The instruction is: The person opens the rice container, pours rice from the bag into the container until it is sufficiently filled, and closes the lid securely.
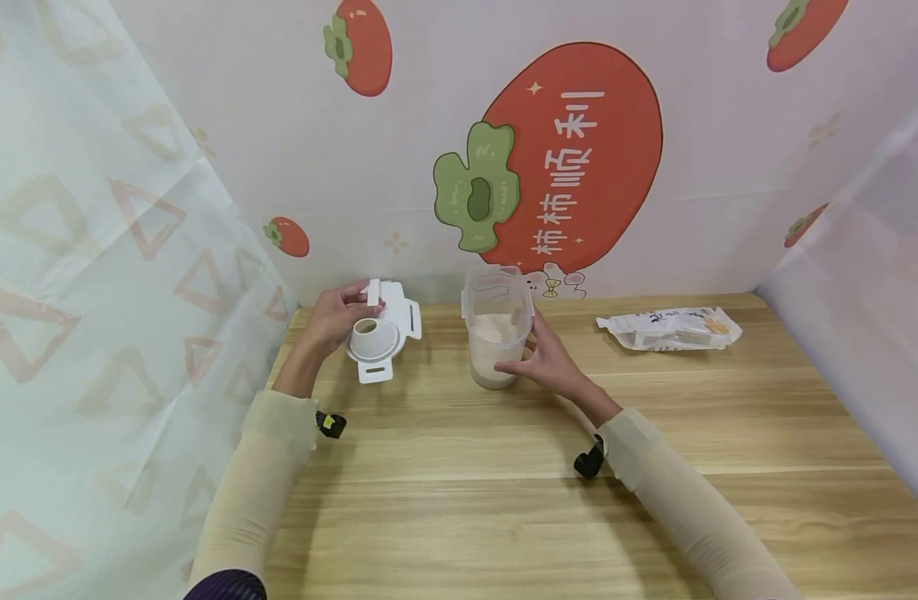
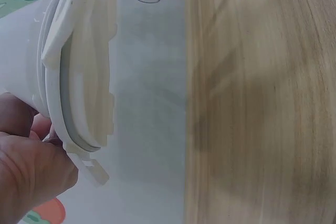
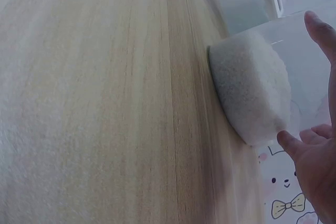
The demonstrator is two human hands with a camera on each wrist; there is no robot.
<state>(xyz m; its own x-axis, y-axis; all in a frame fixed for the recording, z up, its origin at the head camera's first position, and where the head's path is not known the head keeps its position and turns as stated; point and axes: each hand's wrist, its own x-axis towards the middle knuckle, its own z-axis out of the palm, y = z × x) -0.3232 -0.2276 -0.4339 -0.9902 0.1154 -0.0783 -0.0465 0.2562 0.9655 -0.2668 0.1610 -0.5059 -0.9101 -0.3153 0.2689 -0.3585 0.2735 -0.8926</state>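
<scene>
A clear plastic container (image 1: 496, 329) stands upright on the wooden table (image 1: 504, 483), about half full of white grain (image 3: 252, 93). My right hand (image 1: 521, 346) grips its right side, thumb in front; the thumb (image 3: 289, 142) shows in the right wrist view. The container has no lid on it. To its left my left hand (image 1: 365, 298) holds the white lid (image 1: 380, 333), which has flip clips and a round spout, tilted up just above the table. In the left wrist view the lid (image 2: 79, 77) is seen edge-on with my fingers (image 2: 31, 166) behind it.
A crumpled, opened food bag (image 1: 669, 327) lies at the back right of the table. Printed cloth walls close in the back (image 1: 564, 167) and both sides. The wooden top stretches bare toward me.
</scene>
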